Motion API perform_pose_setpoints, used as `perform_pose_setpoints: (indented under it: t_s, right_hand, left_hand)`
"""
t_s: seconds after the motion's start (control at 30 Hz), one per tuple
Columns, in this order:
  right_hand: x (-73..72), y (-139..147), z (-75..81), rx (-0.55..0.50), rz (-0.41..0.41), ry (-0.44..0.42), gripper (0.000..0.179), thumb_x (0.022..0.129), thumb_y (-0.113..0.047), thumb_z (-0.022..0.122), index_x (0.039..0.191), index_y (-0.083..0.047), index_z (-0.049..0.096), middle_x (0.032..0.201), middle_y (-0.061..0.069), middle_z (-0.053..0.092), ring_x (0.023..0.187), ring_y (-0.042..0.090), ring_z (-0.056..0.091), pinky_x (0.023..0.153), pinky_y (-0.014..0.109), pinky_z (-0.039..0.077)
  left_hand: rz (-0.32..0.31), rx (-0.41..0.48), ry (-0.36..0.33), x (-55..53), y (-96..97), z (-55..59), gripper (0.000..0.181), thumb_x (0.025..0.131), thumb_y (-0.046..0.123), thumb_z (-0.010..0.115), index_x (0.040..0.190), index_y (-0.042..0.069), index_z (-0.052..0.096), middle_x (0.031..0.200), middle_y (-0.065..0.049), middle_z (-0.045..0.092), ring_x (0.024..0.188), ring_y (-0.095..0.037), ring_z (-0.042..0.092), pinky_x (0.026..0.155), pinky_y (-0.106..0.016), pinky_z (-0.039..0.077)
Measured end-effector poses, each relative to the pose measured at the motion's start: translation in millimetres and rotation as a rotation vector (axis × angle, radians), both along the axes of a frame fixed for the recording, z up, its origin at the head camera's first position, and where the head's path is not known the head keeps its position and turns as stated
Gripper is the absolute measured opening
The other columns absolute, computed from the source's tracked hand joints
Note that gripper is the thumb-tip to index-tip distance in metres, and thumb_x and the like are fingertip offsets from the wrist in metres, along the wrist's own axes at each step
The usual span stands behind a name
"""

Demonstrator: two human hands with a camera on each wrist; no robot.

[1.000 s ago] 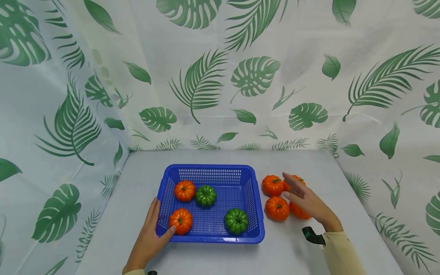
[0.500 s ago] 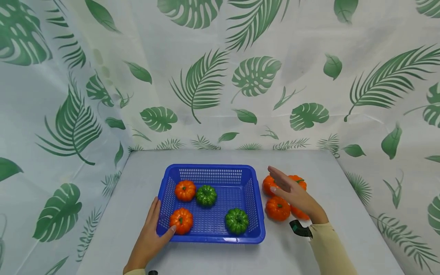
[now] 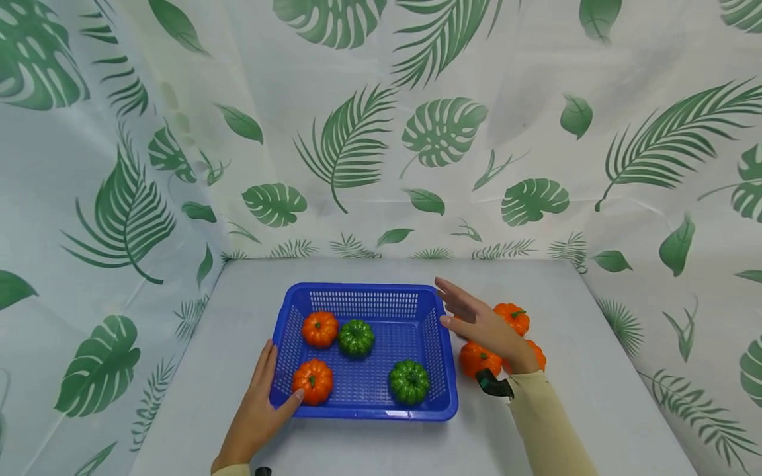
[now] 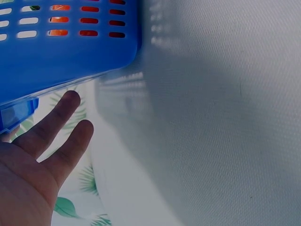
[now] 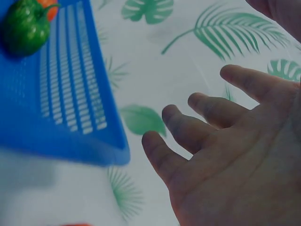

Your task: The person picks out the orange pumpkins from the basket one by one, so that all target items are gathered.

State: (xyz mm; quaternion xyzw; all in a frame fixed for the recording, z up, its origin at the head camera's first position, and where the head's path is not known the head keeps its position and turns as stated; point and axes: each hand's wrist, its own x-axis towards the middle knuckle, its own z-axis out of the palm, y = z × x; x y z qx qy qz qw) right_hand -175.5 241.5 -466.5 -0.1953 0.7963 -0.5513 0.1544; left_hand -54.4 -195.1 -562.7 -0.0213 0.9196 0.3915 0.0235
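Note:
A blue plastic basket (image 3: 357, 414) holds two orange pumpkins (image 3: 313, 382) on its left side and two green pumpkins (image 3: 409, 382). My left hand (image 3: 258, 410) lies along the basket's left side, thumb at the front left corner; its visible fingers stretch out straight in the left wrist view. Just off the right rim, my right hand (image 3: 482, 324) hovers with fingers extended and spread, holding nothing. Under and beside it on the table sit several more orange pumpkins (image 3: 512, 318), one mostly covered by the hand. The right wrist view shows the bare palm (image 5: 235, 155) beside the basket.
The white table (image 3: 369, 449) reaches back to a hanging sheet (image 3: 369, 165) printed with green leaves, which also closes off both sides. A dark band (image 3: 494, 383) sits at the right wrist, by the cream sleeve (image 3: 548, 423).
My right hand has moved left, from over the loose orange pumpkins to the basket's right rim, staying empty. The left hand, basket and pumpkins have stayed put.

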Motion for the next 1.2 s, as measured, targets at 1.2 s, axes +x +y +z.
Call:
perform_pose_setpoints:
  t_s: [1.2]
  right_hand:
    - [-28.8, -103.2, -18.1, -0.085, 0.420, -0.010, 0.082, 0.102, -0.022, 0.072, 0.171, -0.012, 0.029, 0.175, 0.013, 0.027, 0.156, 0.043, 0.034, 0.123, 0.063, 0.029]
  left_hand:
    - [0.022, -0.015, -0.035, -0.6, -0.1, 0.4, 0.112, 0.095, 0.067, 0.069, 0.174, 0.015, 0.009, 0.180, -0.008, -0.001, 0.161, -0.045, 0.013, 0.119, -0.067, 0.023]
